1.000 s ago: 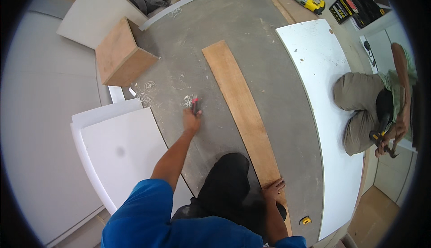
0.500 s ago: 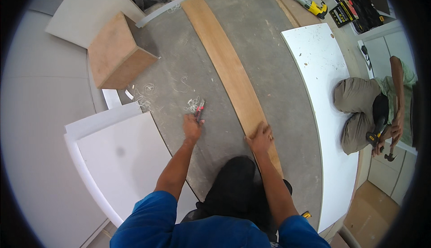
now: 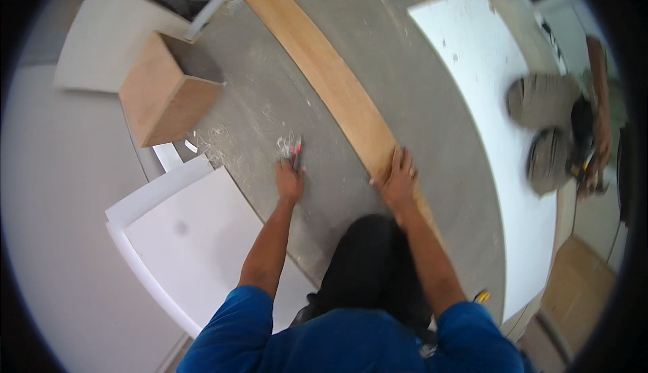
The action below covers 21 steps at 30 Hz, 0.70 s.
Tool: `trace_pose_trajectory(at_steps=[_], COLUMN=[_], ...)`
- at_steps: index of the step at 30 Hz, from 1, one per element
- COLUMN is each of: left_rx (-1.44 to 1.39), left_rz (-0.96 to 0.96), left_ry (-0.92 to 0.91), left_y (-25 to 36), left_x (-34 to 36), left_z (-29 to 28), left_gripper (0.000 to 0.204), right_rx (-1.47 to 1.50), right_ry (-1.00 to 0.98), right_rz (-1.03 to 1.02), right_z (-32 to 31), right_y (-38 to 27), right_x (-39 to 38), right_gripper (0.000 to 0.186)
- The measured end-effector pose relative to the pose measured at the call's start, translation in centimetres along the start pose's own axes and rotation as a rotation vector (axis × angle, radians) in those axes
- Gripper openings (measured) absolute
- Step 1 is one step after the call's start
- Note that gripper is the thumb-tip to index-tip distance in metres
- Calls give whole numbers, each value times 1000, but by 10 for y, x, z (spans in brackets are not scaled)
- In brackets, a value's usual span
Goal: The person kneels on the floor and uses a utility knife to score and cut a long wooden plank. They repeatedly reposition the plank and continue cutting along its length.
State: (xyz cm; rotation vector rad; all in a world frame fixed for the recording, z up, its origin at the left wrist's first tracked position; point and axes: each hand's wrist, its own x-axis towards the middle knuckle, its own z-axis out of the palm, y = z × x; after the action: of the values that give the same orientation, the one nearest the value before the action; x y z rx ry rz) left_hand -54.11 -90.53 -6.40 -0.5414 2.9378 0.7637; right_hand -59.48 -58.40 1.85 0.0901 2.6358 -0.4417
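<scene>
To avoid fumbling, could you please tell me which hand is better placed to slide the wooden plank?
Probably the right hand: it rests on the wooden plank, while the left hand holds what looks like a utility knife.

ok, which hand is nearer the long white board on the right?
Right. The right hand is on the wooden plank, left of the white board, grey surface between; the left hand is farther left, beyond the plank.
</scene>
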Motion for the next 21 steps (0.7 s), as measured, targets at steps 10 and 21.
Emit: trace_pose_trajectory(at_steps=[10, 21], left_rx=[117, -866], left_rz=[-38, -414], left_ry=[-93, -38], left_y=[-14, 130], left_x=[18, 103], left_z=[0, 25], left_gripper=[49, 19], right_rx=[227, 264], right_ry=[283, 493], right_rz=[-63, 683], right_z=[1, 41], right_y=[147, 368], right_x=[-28, -176], right_gripper=[89, 80])
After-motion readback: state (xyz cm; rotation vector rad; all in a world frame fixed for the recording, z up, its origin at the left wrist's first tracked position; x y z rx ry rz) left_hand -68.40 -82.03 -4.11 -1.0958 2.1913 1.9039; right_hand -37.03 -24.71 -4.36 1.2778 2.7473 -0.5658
